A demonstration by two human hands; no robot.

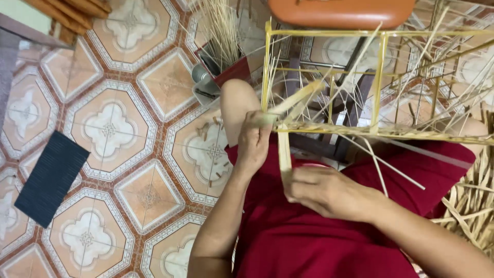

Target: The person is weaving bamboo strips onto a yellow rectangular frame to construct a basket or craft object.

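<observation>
Closest to me, my right hand point(321, 191) lies low over my lap in the red shorts point(329, 231), fingers curled shut around the lower end of a flat pale bamboo strip point(284, 152). The strip runs up from that hand to the bottom corner of the bamboo frame point(381, 77). My right forearm comes in from the lower right, the wrist bent inward.

Just above it, my left hand point(253, 141) reaches forward with the forearm nearly straight up the middle, and its fingers are pinched together on the frame's lower corner, right where the strip meets the horizontal rail. The two hands are near each other but not touching; the strip joins them.

The frame is an open box of thin yellow sticks resting across my knees and spreading to the right, with loose splints poking through it at all angles. A heap of bamboo shavings point(476, 216) lies at my right side.

Beyond my left knee, on the patterned tile floor point(108, 128), stands a dark holder point(226, 67) with a bundle of thin bamboo sticks point(222, 31) upright in it; a small grey container point(201, 77) sits just beside it, contents too small to tell. A dark ribbed mat point(50, 177) lies well apart on the left. Farthest away is an orange stool seat point(342, 13).
</observation>
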